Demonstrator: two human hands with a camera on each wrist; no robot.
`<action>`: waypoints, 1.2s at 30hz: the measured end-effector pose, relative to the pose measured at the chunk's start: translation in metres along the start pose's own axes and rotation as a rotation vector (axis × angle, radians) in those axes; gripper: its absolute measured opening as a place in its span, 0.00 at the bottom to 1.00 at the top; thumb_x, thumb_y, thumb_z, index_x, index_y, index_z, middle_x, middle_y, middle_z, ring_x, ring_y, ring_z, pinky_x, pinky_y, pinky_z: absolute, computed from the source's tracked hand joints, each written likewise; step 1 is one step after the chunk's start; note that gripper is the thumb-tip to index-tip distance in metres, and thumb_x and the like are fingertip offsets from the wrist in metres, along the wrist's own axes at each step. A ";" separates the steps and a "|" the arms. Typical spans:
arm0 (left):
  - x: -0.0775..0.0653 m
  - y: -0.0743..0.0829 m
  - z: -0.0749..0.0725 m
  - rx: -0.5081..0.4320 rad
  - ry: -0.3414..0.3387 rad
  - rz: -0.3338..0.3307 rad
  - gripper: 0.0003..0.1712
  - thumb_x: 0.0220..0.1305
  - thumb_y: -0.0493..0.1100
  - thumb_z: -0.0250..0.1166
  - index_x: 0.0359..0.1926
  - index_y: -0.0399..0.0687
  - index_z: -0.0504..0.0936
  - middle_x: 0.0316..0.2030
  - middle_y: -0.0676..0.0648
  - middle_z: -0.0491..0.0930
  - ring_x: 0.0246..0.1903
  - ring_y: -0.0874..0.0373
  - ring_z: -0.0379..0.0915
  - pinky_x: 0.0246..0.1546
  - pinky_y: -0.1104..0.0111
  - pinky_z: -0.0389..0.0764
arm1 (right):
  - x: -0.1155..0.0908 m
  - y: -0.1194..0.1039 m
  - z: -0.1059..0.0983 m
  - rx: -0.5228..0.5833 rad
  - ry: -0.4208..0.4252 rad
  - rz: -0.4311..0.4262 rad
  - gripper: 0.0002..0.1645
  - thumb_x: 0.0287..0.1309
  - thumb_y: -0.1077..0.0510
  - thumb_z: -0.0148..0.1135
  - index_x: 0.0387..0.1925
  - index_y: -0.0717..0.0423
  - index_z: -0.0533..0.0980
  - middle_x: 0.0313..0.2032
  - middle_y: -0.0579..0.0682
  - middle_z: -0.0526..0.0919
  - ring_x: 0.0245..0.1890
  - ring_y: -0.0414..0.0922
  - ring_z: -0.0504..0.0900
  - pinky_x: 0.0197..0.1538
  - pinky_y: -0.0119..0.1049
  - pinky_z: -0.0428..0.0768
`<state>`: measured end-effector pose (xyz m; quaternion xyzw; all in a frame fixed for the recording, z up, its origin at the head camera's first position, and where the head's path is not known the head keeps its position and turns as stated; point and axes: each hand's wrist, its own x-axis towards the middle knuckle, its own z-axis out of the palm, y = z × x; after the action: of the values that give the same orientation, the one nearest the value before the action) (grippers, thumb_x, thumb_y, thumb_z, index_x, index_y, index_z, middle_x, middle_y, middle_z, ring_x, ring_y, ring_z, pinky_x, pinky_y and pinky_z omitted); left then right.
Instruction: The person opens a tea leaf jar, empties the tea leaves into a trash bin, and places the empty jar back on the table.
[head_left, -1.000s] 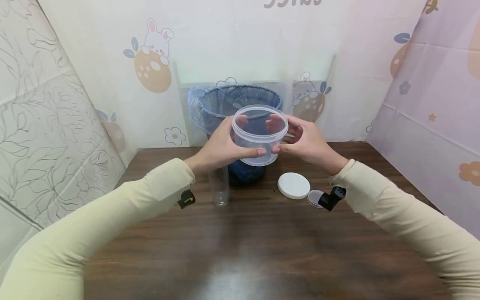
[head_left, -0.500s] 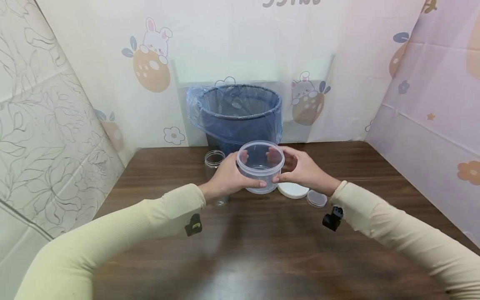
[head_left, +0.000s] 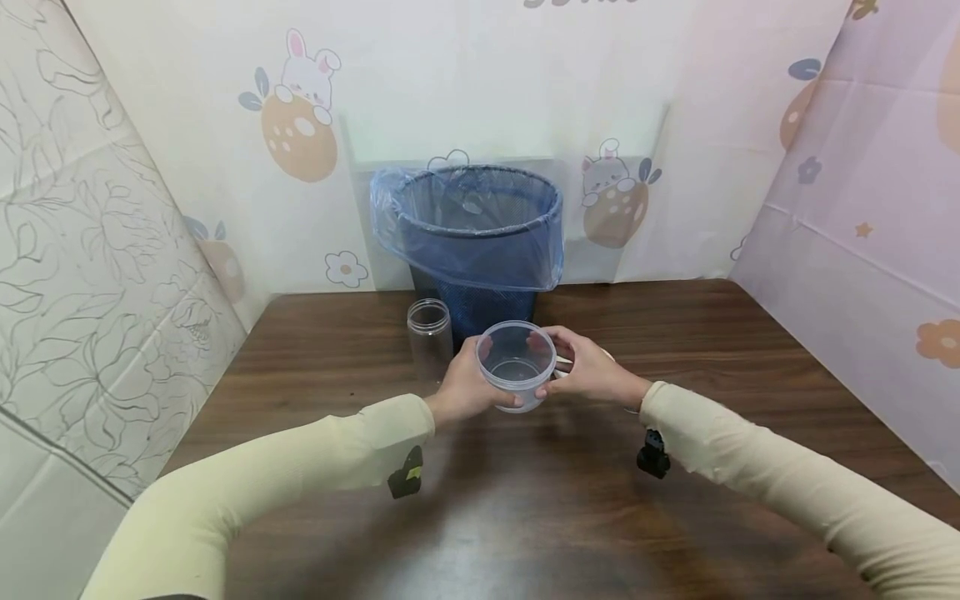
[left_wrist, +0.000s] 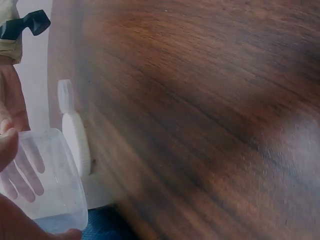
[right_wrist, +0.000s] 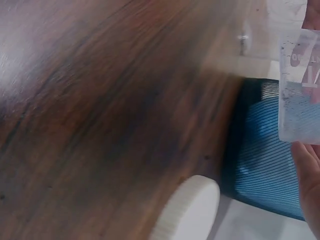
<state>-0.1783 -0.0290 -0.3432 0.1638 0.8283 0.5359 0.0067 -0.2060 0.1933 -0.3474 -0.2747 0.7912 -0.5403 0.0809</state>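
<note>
A clear, round plastic tub (head_left: 516, 385) with its rim up is held between both hands. My left hand (head_left: 467, 387) grips its left side, thumb across the front wall. My right hand (head_left: 594, 373) holds the opposite side, with the thumb in front and the fingers behind. In the right wrist view, a gap separates the tub's base from the tabletop. The tub looks empty. A white ribbed lid (left_wrist: 76, 144) and a small clear lid (left_wrist: 65, 96) lie on the table beyond it; in the head view the right hand and wrist mostly cover them.
A tall clear jar (head_left: 431, 343) stands uncapped to the left of the tub. Behind, a dark mesh bin (head_left: 480, 312) lined with a blue bag (head_left: 487, 260) stands near the printed backdrop (head_left: 660, 75). The wooden table (head_left: 525, 517) stretches toward the front.
Both hands have lowered the tub from in front of the bin's rim toward the table and nearer to me. The jar and the bin's rim have come into fuller view.
</note>
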 end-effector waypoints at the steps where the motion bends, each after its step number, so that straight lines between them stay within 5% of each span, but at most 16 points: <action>1: 0.001 -0.002 0.002 -0.007 0.004 -0.011 0.56 0.30 0.32 0.81 0.63 0.31 0.61 0.58 0.34 0.68 0.57 0.43 0.66 0.58 0.56 0.66 | 0.001 0.004 0.001 -0.002 -0.005 0.002 0.49 0.38 0.69 0.77 0.62 0.70 0.61 0.59 0.67 0.69 0.62 0.60 0.67 0.58 0.48 0.69; 9: 0.007 -0.015 0.013 -0.069 0.008 -0.124 0.58 0.29 0.26 0.80 0.64 0.33 0.59 0.63 0.34 0.64 0.63 0.44 0.61 0.61 0.58 0.63 | 0.006 0.024 0.005 0.021 -0.026 0.032 0.48 0.39 0.71 0.75 0.61 0.74 0.58 0.61 0.69 0.66 0.64 0.61 0.64 0.59 0.48 0.67; 17: 0.010 -0.027 0.017 -0.084 0.000 -0.163 0.58 0.29 0.25 0.79 0.65 0.33 0.59 0.63 0.35 0.65 0.63 0.45 0.61 0.62 0.58 0.63 | 0.008 0.033 0.009 -0.015 -0.038 0.054 0.48 0.41 0.68 0.76 0.61 0.72 0.58 0.59 0.68 0.68 0.63 0.60 0.65 0.59 0.50 0.68; 36: 0.009 -0.044 0.024 -0.183 -0.003 -0.106 0.56 0.31 0.25 0.78 0.65 0.34 0.61 0.61 0.35 0.66 0.61 0.42 0.62 0.63 0.54 0.59 | 0.006 0.048 0.012 0.059 -0.055 0.084 0.47 0.43 0.68 0.74 0.62 0.72 0.57 0.61 0.69 0.65 0.64 0.61 0.63 0.59 0.47 0.68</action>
<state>-0.1937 -0.0217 -0.3909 0.1195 0.7833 0.6079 0.0512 -0.2221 0.1928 -0.3943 -0.2534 0.7834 -0.5517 0.1332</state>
